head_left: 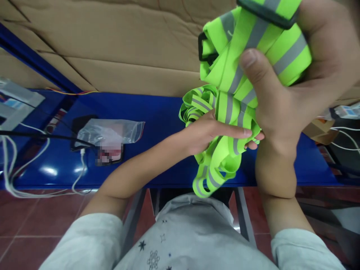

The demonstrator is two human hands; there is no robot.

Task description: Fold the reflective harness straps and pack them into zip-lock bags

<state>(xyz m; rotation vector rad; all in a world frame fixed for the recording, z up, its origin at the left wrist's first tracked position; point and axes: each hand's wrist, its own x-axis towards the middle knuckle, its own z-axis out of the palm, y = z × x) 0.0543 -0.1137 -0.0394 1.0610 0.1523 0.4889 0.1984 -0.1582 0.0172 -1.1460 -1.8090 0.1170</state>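
Bright green straps [233,80] with grey reflective stripes and black buckles fill the upper right of the view. My right hand [292,82] grips the upper folded bundle, its thumb pressed on the front and its other fingers hidden behind. Lower down, my left hand [213,131] holds the hanging part of the same straps, with fingers wrapped round them. Loops dangle below my left hand to the table's front edge. Behind my left hand, more coiled green strap [198,103] lies on the blue table [157,112].
A clear plastic bag [129,131] lies over a phone-like object on the left of the table. White cables [42,152] run along the left side. A cardboard box [319,131] stands at the right, and brown cardboard [126,41] lines the back.
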